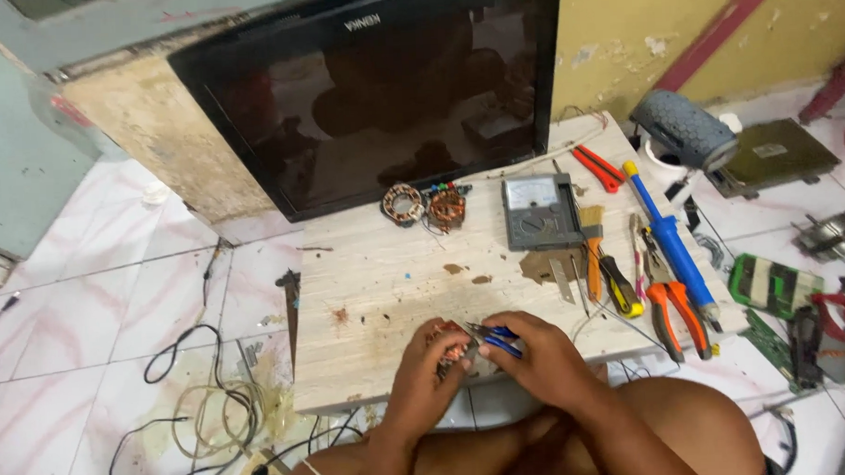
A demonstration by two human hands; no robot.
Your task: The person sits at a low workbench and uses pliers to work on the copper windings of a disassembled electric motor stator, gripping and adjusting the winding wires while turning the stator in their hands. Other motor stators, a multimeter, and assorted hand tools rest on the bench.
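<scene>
Two hands (427,364) (529,351); one coil (453,351), two more coils (424,206)

On the board (386,276), two coils (424,206) lie before the screen (370,89) — meter (540,211) right of them.

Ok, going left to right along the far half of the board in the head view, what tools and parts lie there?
First copper-wound coil → second copper-wound coil → grey analog meter → paintbrush → blue desoldering pump. The red cutters lie further back, so I left them out.
</scene>
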